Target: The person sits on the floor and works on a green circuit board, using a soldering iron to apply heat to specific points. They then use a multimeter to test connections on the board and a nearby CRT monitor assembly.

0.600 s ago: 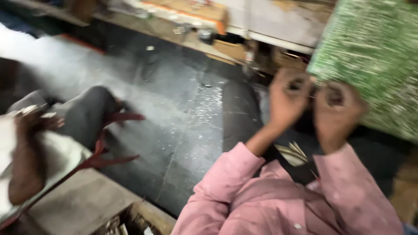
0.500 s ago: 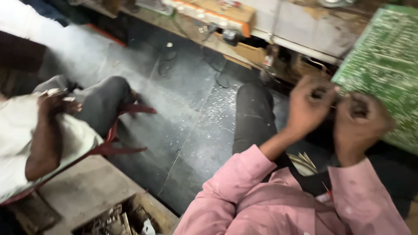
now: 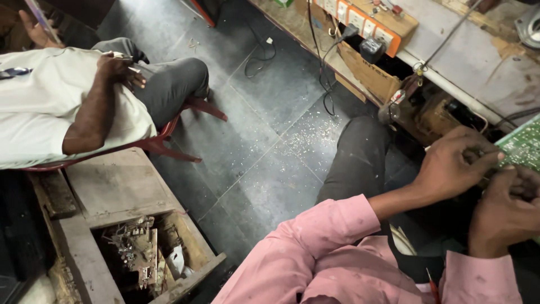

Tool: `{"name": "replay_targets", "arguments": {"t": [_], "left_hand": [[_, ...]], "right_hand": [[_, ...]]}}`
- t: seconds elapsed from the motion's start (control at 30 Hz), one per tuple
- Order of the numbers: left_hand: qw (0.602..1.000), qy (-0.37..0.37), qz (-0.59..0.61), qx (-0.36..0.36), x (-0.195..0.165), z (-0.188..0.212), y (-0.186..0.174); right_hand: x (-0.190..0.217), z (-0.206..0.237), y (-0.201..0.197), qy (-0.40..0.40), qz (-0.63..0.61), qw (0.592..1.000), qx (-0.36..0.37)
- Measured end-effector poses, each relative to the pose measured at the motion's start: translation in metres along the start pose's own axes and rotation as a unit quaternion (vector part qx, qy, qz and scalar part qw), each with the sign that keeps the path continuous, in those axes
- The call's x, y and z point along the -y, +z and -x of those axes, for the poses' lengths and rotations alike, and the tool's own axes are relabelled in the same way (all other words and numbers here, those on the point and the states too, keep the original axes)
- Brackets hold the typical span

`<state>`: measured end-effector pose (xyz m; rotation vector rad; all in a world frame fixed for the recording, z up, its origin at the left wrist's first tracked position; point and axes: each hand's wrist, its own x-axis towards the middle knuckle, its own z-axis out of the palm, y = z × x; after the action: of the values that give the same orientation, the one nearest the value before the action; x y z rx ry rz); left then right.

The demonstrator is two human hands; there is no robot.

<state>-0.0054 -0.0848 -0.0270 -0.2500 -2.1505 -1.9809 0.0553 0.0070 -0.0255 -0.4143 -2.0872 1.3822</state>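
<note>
Your right hand and left hand both pinch the green printed circuit board at the frame's right edge, above your lap. Steady its edge; keep fingertips off the soldered tracks.

A seated co-worker on a red chair; a wooden crate holds what look like old circuit boards.

The green circuit board, earlier seen as a broad panel at the upper right, is now cut down to a small corner at the right edge. Both hands, left and right, are shifted rightward and lower. A wooden crate of scrap boards has been brought fully into view.
</note>
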Motion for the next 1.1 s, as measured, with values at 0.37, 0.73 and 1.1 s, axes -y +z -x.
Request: {"name": "replay_targets", "arguments": {"t": [0.37,0.73,1.1], "left_hand": [[0.998,0.059,0.031,0.019,0.007,-0.015,0.119],[0.996,-0.006,0.069,0.059,0.016,-0.078,0.118],[0.995,-0.022,0.066,0.067,0.022,-0.084,0.144]], "right_hand": [[-0.082,-0.082,-0.083,-0.129,0.138,0.982,-0.02],[-0.055,-0.132,-0.029,-0.045,0.093,0.993,-0.061],[-0.075,-0.151,-0.04,-0.04,0.093,0.993,-0.059]]}}
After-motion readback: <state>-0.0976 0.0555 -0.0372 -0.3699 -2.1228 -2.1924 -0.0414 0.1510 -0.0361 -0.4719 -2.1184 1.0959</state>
